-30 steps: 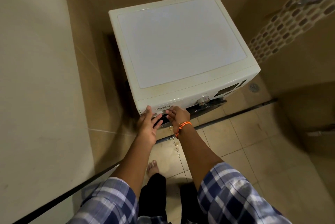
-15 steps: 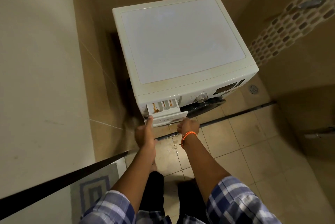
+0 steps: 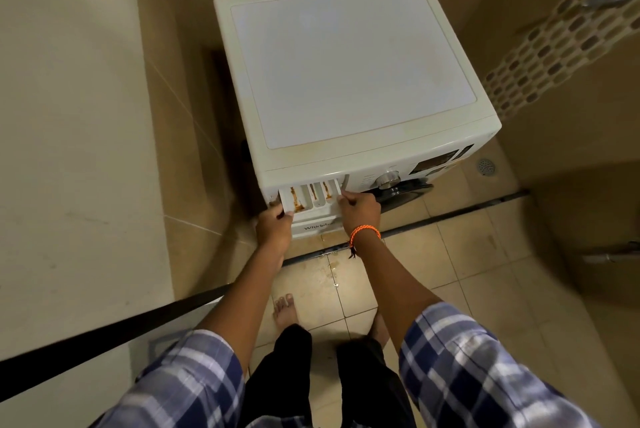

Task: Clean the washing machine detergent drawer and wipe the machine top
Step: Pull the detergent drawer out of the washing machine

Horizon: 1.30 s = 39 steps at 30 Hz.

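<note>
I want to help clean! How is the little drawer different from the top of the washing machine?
The detergent drawer has brown-orange stains in its compartments; the machine top looks plain and smooth. The drawer is small and divided; the top is wide and flat. Both hands grip the drawer; nothing touches the top. Both are white.

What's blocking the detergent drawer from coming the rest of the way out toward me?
Nothing visible. The detergent drawer is part-way out of the washing machine, gripped by the left hand and the right hand at its two sides. In front of it is only open space above the tiled floor.
</note>
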Each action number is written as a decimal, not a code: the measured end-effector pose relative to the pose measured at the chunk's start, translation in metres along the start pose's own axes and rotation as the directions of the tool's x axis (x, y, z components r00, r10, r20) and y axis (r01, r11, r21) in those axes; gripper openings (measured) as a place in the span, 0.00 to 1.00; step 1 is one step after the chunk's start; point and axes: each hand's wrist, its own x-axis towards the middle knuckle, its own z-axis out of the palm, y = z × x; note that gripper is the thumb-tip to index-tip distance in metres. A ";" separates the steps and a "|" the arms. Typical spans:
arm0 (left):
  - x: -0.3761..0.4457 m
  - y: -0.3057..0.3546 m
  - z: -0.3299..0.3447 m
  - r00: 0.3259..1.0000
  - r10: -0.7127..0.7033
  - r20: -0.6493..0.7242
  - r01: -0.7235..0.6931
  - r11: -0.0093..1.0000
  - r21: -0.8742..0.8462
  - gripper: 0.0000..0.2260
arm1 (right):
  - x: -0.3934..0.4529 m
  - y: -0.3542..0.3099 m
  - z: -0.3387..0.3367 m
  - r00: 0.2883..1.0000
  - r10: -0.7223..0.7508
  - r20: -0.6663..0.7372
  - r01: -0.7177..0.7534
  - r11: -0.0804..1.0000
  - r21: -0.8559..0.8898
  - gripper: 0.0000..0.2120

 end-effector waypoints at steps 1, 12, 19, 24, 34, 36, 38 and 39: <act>-0.006 -0.002 0.000 1.000 0.003 0.004 -0.003 1.000 0.002 0.18 | -0.006 0.004 -0.001 1.000 0.003 -0.011 -0.003 1.000 -0.003 0.11; -0.027 -0.021 0.009 0.999 0.025 -0.026 -0.019 0.980 0.200 0.15 | -0.039 0.019 -0.010 0.977 -0.201 -0.076 0.167 0.930 -0.327 0.08; 0.017 -0.006 0.015 1.000 -0.014 -0.019 0.012 0.996 -0.091 0.17 | 0.006 -0.003 -0.004 0.856 -0.444 0.265 0.513 0.664 -0.544 0.23; 0.027 -0.010 0.025 0.999 -0.026 -0.026 0.022 0.993 -0.116 0.14 | 0.017 -0.004 -0.002 0.814 -0.476 0.332 0.570 0.547 -0.613 0.18; -0.005 -0.018 0.024 0.999 -0.034 0.007 0.034 0.989 -0.141 0.18 | -0.002 0.011 -0.009 0.832 -0.445 0.332 0.547 0.549 -0.632 0.23; -0.016 -0.027 0.025 0.999 -0.037 0.019 0.040 0.991 -0.129 0.18 | -0.010 0.021 -0.014 0.839 -0.425 0.339 0.539 0.562 -0.628 0.24; -0.026 -0.037 0.026 0.999 -0.039 0.029 0.042 0.991 -0.126 0.18 | -0.020 0.034 -0.019 0.838 -0.434 0.331 0.541 0.578 -0.611 0.26; -0.032 -0.042 0.026 0.999 -0.035 0.034 0.039 0.991 -0.127 0.18 | -0.024 0.041 -0.022 0.835 -0.442 0.328 0.546 0.589 -0.596 0.27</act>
